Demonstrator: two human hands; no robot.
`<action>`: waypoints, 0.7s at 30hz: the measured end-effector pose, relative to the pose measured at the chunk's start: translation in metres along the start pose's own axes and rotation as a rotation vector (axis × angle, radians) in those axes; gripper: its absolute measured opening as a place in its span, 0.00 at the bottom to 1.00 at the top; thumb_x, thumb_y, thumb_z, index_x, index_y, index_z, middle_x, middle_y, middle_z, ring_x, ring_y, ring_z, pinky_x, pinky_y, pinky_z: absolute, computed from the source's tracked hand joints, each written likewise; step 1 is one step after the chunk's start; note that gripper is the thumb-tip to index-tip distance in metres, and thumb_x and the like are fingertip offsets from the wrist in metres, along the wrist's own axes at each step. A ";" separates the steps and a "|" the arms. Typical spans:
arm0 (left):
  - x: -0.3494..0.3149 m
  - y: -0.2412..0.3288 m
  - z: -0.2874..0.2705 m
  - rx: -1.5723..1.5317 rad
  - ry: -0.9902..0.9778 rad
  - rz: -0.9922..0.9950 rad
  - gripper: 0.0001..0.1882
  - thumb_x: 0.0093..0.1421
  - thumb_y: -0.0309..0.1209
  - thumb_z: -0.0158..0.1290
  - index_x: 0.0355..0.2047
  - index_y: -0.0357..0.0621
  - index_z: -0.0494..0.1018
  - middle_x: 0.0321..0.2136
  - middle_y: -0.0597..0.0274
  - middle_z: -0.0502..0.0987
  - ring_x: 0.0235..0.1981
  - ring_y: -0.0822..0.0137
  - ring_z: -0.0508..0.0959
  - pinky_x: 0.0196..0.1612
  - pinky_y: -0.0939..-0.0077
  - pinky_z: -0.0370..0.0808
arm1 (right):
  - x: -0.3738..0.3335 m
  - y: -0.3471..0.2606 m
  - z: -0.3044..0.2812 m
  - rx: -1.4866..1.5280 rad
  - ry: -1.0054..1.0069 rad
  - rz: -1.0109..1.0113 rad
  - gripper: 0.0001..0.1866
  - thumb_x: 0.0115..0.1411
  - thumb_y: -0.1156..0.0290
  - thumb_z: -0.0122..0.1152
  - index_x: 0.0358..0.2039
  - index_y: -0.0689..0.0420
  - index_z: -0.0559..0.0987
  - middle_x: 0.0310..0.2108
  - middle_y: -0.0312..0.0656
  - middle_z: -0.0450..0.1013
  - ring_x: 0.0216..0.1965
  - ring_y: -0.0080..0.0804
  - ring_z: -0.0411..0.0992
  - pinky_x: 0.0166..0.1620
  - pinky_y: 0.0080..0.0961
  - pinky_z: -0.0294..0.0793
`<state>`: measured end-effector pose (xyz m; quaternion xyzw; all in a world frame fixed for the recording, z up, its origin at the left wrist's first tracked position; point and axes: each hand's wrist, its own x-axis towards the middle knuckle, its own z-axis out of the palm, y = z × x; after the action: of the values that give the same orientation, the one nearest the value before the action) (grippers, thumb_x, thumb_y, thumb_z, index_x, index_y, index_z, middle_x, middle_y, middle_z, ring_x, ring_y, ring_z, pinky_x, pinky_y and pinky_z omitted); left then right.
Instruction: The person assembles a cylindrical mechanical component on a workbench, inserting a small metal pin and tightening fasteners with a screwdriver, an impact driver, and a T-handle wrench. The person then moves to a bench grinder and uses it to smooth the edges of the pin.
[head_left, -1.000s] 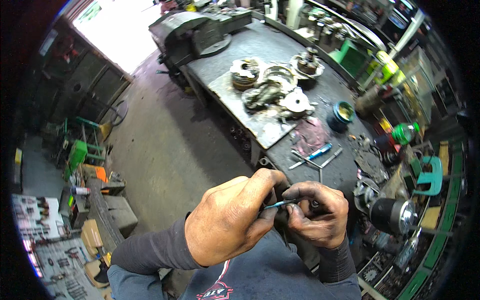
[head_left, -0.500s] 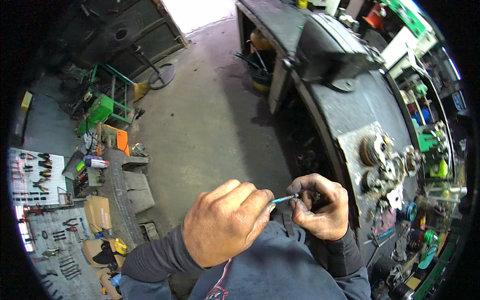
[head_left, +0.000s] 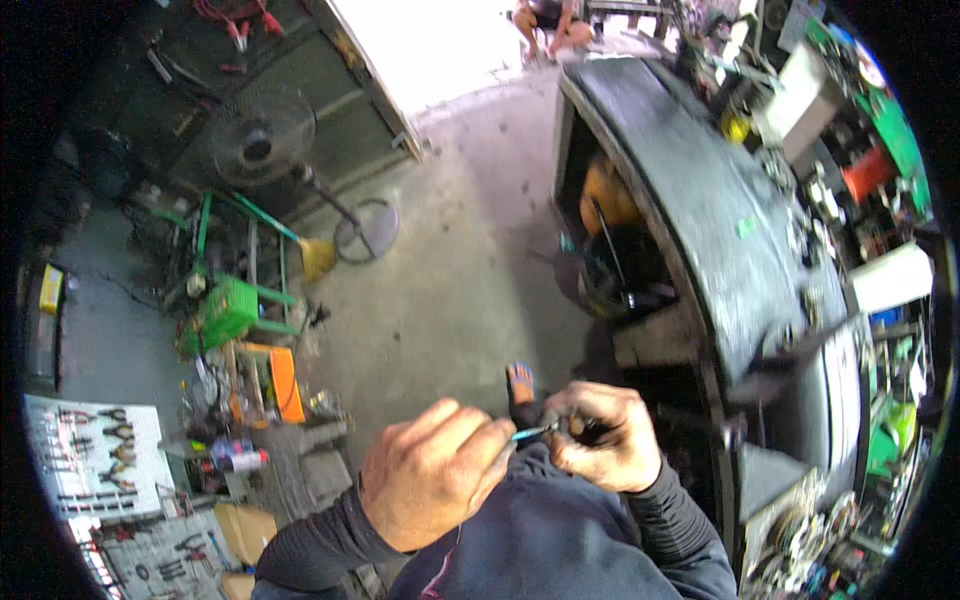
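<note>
My left hand (head_left: 432, 480) is closed around a thin blue-handled tool (head_left: 528, 433) whose tip points right into what my right hand (head_left: 603, 447) grips. My right hand is curled tight around a small dark part (head_left: 588, 430), mostly hidden by the fingers. Both hands meet close to my chest, above my dark shirt. A foot in an orange sandal (head_left: 519, 384) shows just beyond the hands on the concrete floor.
A long dark workbench (head_left: 700, 230) runs along the right, cluttered with parts and boxes. A standing fan (head_left: 262, 140) and green frame (head_left: 225, 310) stand at left. Tool boards (head_left: 95, 460) lie at lower left. A person sits far off near the bright doorway (head_left: 545, 20).
The view has swung away from the bench top toward the floor and doorway. My hands stay joined in the same grip, tool tip still against the part.
</note>
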<state>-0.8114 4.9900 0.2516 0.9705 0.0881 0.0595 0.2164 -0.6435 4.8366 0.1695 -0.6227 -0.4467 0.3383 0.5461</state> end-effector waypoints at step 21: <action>0.667 -0.547 -0.131 -0.041 -0.077 0.504 0.13 0.57 0.34 0.63 0.42 0.45 0.80 0.37 0.65 0.81 0.38 0.64 0.80 0.41 0.71 0.79 | 0.748 0.126 -0.185 0.306 0.578 0.365 0.05 0.58 0.79 0.65 0.35 0.66 0.82 0.23 0.33 0.75 0.21 0.15 0.67 0.25 0.17 0.64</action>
<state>-0.2587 5.6624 0.1859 0.9588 -0.1660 0.0761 0.2178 -0.1732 5.4586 0.1275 -0.6730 -0.0999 0.3030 0.6673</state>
